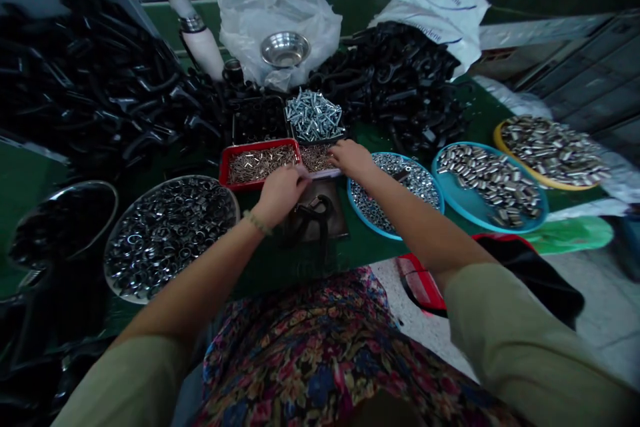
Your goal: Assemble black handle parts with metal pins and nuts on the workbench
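Observation:
My left hand is at the front right corner of a red tray of small metal pins. Its fingers are pressed together by the light rim of a smaller tray; what they pinch, if anything, is hidden. My right hand reaches over that smaller tray, fingertips bent down at its small brownish metal parts. Whether those fingers grip one is too small to see. Below both hands a black curved part with a shiny metal bit lies on a dark mat.
Silvery screws fill a tray behind. A blue dish of nuts, another blue dish and a yellow dish of metal sleeves stand right. Black rings fill a left tray. Black parts pile behind, near a flask.

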Available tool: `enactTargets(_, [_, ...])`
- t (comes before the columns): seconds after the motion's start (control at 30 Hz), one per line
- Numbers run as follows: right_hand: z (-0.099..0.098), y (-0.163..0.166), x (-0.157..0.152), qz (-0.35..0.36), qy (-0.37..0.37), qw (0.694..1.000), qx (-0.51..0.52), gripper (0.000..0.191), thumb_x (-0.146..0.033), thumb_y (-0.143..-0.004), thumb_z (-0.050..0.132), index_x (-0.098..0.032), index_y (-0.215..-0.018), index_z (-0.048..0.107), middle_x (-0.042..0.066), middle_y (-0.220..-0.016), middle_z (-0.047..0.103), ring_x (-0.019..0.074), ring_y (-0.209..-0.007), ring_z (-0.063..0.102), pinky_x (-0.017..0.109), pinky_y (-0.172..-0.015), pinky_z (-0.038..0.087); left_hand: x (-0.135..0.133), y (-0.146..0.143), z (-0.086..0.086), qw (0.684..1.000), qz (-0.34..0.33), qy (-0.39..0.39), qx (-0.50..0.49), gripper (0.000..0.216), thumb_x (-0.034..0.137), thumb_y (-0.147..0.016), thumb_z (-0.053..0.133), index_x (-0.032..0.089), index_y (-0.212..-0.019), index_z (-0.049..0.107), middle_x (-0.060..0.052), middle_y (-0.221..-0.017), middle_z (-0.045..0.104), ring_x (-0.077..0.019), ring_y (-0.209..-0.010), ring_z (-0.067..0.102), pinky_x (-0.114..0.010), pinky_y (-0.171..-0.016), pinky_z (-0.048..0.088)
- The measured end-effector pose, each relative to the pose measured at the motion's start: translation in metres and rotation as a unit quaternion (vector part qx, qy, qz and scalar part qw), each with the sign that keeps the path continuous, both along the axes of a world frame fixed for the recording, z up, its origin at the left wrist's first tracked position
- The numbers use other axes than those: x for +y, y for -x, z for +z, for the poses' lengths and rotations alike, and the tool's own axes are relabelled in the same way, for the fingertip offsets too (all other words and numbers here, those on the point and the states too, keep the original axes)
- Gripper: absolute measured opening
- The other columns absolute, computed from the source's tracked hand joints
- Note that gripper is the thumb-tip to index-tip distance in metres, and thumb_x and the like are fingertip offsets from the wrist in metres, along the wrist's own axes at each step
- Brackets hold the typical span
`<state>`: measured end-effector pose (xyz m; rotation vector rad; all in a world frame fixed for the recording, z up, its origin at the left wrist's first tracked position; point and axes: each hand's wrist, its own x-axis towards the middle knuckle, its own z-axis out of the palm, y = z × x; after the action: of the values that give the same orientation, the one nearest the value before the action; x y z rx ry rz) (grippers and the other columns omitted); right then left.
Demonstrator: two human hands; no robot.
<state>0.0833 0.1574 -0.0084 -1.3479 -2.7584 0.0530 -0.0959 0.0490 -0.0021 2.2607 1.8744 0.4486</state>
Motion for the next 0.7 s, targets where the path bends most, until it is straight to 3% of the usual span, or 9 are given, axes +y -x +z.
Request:
enactTargets(0.1, [0.000, 0.007, 0.014, -0.011, -0.012, 0.998, -0.058, 0.024, -0.021, -0.091, 0.050, -0.010, -0.102, 0.069, 0.019, -0.108, 0.066, 0.0283, -0.105, 0.055, 0.035, -0.080, 0.042, 0.060, -0.018, 0.003, 0.997, 0.002, -0.032, 0.063, 0.026, 0.024, -0.091, 0.045, 0.017, -0.095, 0.070, -0.014, -0.104, 0.067, -0.0310, -0.106, 0.053, -0.045, -0.088, 0.036])
enactTargets(0.2, [-0.004, 0.010, 0.018, -0.007, -0.015, 0.998, -0.053, 0.026, -0.017, -0.092, 0.044, -0.009, -0.102, 0.067, 0.019, -0.106, 0.067, 0.0276, -0.103, 0.056, 0.035, -0.080, 0.041, 0.093, -0.032, -0.002, 0.996, -0.003, -0.012, 0.083, 0.029, 0.017, -0.091, 0.042, 0.013, -0.090, 0.071, -0.016, -0.096, 0.069, -0.0312, -0.105, 0.053, -0.047, -0.090, 0.031])
enactTargets(0.37, [-0.011, 0.007, 0.016, -0.033, -0.012, 0.999, -0.019, 0.028, -0.022, -0.095, 0.040, -0.007, -0.108, 0.060, 0.020, -0.109, 0.066, 0.0277, -0.103, 0.056, 0.036, -0.084, 0.040, 0.096, -0.035, -0.012, 0.997, -0.006, -0.024, 0.077, 0.030, 0.020, -0.091, 0.041, 0.012, -0.099, 0.068, -0.018, -0.102, 0.067, -0.0310, -0.104, 0.053, -0.047, -0.088, 0.030])
enactTargets(0.53, [-0.006, 0.004, 0.016, -0.059, 0.000, 0.998, 0.033, 0.027, -0.020, -0.094, 0.040, -0.008, -0.112, 0.056, 0.018, -0.104, 0.068, 0.0257, -0.096, 0.061, 0.034, -0.080, 0.043, 0.096, -0.035, -0.014, 0.997, -0.019, -0.019, 0.075, 0.030, 0.021, -0.092, 0.040, 0.014, -0.098, 0.069, -0.017, -0.102, 0.067, -0.0311, -0.106, 0.053, -0.048, -0.090, 0.029])
enactTargets(0.63, [-0.003, -0.005, 0.002, -0.064, 0.036, 0.987, 0.143, 0.022, -0.019, -0.090, 0.046, -0.012, -0.105, 0.061, 0.011, -0.099, 0.070, 0.0211, -0.090, 0.064, 0.030, -0.078, 0.046, 0.099, -0.037, -0.012, 0.998, -0.014, -0.022, 0.056, 0.030, 0.021, -0.092, 0.039, 0.014, -0.096, 0.068, -0.018, -0.102, 0.068, -0.0323, -0.106, 0.056, -0.049, -0.090, 0.031])
enactTargets(0.7, [-0.006, -0.014, -0.016, -0.049, 0.098, 0.962, 0.248, 0.017, -0.018, -0.086, 0.053, -0.016, -0.096, 0.067, 0.007, -0.095, 0.072, 0.0191, -0.088, 0.065, 0.031, -0.080, 0.047, 0.101, -0.037, -0.009, 0.999, -0.001, -0.018, 0.036, 0.028, 0.019, -0.091, 0.040, 0.015, -0.096, 0.067, -0.016, -0.100, 0.069, -0.0315, -0.102, 0.059, -0.049, -0.090, 0.034])
